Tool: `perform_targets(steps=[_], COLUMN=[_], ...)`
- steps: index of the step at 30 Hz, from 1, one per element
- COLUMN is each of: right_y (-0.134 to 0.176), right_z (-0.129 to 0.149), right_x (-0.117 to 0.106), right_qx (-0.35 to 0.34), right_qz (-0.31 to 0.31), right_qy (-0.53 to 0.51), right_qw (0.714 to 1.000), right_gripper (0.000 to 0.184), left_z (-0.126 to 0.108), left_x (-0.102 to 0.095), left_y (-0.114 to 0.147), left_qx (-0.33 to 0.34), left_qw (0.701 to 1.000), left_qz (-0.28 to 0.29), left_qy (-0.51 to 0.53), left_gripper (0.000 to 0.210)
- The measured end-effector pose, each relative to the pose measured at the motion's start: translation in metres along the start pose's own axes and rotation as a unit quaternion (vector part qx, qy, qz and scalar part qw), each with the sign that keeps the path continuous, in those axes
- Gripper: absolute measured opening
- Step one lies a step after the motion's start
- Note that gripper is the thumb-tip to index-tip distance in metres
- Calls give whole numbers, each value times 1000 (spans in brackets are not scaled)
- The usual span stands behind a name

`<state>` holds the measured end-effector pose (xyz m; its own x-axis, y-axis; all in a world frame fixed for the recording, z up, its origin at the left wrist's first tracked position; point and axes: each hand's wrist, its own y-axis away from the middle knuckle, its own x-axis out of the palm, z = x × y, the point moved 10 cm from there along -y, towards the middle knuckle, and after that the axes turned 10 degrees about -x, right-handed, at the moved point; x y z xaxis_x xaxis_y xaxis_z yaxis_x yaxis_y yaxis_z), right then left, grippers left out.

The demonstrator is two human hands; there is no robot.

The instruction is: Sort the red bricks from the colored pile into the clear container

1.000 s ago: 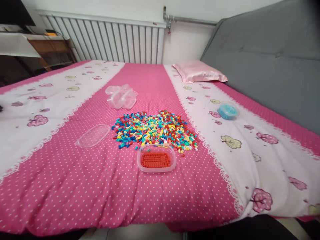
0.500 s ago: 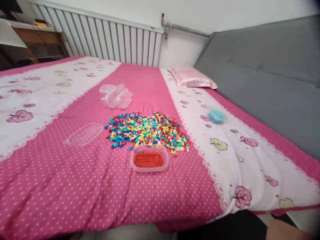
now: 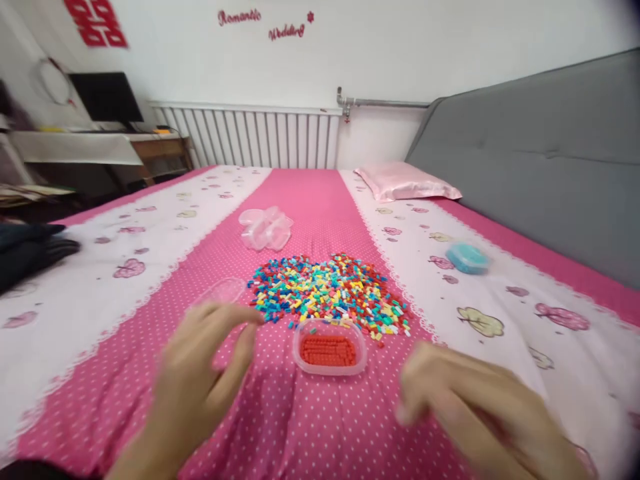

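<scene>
A clear plastic container (image 3: 330, 371) with neat rows of red toy bricks (image 3: 327, 351) stands on the pink dotted bedspread. Just behind it spreads a heap of small multicoloured bricks (image 3: 325, 290). My left hand (image 3: 193, 373) is to the left of the container, thumb and forefinger apart, nothing between them. It partly covers a clear lid (image 3: 223, 292) lying flat on the cloth. To the container's right is my right hand (image 3: 460, 393), its fingers bent and smeared by motion, so I cannot make out whether they hold anything. Neither hand touches the container.
Several empty clear containers (image 3: 266, 230) sit clustered behind the heap. A closed tub of blue stuff (image 3: 467, 258) rests on the right white stripe. Farther off are a pink pillow (image 3: 405, 181), a grey headboard (image 3: 540, 147) and a radiator (image 3: 260, 137). Dark cloth (image 3: 33, 253) lies far left.
Both my hands have come into view from below, on either side of the container. The view has tilted up and turned left, showing more wall and a desk. The bricks look unmoved.
</scene>
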<state>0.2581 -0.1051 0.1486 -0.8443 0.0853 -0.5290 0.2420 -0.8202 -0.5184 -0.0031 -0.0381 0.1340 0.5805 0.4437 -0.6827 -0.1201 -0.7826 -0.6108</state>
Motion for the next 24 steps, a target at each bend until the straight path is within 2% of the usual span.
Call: perform_targets(steps=[2, 4, 6, 8, 13, 17, 19, 22, 24], right_y=[-11, -9, 4, 19, 32, 38, 40, 43, 43], right_z=[-41, -81, -115, -137, -146, -154, -158, -162, -162], right_x=[21, 34, 44, 53, 80, 96, 103, 112, 114], right_qx=[43, 64, 82, 86, 58, 51, 36, 22, 21], right_qz=[-4, -40, -69, -81, -54, -77, -75, -50, -42], right_qy=[-24, 0, 35, 54, 49, 22, 6, -19, -18], right_qw=[999, 997, 994, 991, 996, 995, 997, 998, 999], right_gripper=[39, 31, 30, 33, 44, 47, 58, 85, 86], left_z=[22, 48, 68, 78, 83, 88, 88, 81, 75], left_x=[29, 59, 78, 89, 93, 92, 93, 95, 96], left_y=[-5, -6, -2, 3, 10, 12, 12, 13, 14], left_qx=[-1, -10, -24, -34, -50, -71, -67, -34, -8], left_qw=[999, 997, 996, 995, 994, 993, 994, 995, 994], left_qz=[38, 67, 66, 70, 84, 73, 70, 72, 75], left_qy=[-29, -47, -56, -59, -57, -56, -57, -67, -73], left_gripper=[27, 25, 23, 22, 19, 18, 17, 15, 15])
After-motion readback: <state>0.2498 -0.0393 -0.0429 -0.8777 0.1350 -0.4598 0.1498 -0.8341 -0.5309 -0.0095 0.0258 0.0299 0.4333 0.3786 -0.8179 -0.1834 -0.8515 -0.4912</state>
